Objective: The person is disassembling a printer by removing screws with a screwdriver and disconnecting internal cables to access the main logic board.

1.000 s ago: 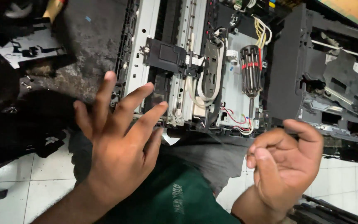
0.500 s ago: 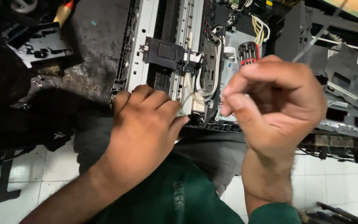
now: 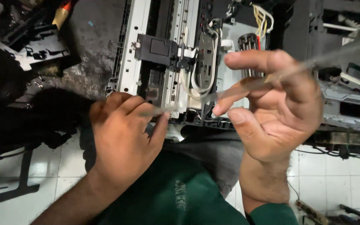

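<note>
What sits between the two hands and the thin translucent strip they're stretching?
Nothing visible. The left hand pinches one end of the thin translucent strip and the right hand grips it directly between its fingers. The strip runs clear above the opened printer chassis, though it is motion-blurred.

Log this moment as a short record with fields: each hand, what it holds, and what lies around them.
left hand: curled, fingertips pinching one end of a thin clear strip
right hand: raised, strip running between its fingers; grip unclear
strip: stretched between both hands, blurred, runs on up to the right
behind hands: opened printer chassis with white tubing and yellow wires
below: white tiled floor
</note>
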